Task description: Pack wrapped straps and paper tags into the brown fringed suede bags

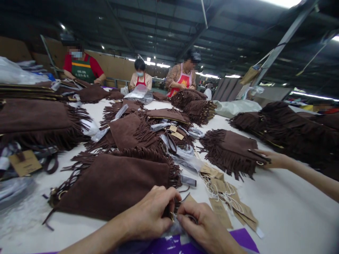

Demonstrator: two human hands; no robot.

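My left hand (156, 211) and my right hand (200, 224) meet at the near edge of the table. Between the left fingertips shows a small gold-coloured clasp (172, 216); its exact form is mostly hidden. A dark strap partly wrapped in clear plastic (194, 218) is pinched in my right fingers. Just beyond my left hand lies a brown fringed suede bag (116, 183). Beneath both hands is a purple printed sheet or bag (164, 245). Kraft paper tags with white strings (227, 197) lie to the right of my hands.
From the right, another person's hand (275, 159) grips a fringed bag (230, 144). More brown bags (39, 120) are piled on the left, with others in the middle and at right (291, 127). Several co-workers stand across the white table (291, 211).
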